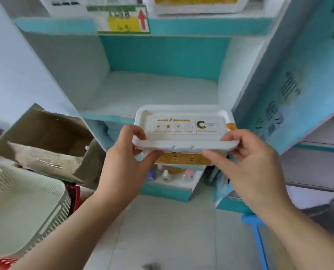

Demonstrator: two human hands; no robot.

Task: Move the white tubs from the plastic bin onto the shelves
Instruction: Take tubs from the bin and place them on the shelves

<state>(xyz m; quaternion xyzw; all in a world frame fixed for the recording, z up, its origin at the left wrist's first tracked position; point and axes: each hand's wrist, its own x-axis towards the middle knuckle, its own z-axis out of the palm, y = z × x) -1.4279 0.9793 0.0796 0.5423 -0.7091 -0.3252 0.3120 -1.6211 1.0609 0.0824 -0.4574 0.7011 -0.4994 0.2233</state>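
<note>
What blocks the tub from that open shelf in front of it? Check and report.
Nothing visible does. The left hand and right hand hold the white tub at the front edge of the shelf, and the board behind it shows no items.

— How's the light?
— Bright, even and soft, like daylight. There are no hard shadows, only a dim patch beneath the white tub (183, 123).
— Is it sharp?
— Hardly. The sign (123, 18) at the top edge is smeared and its print is unreadable. The plastic bin (25, 201) at the lower left is soft too. The tub's lid print is the clearest part, yet still fuzzy.
— Any distortion?
— It's wide-angle: the side panel (298, 75) leans and bows toward the right edge.
</note>
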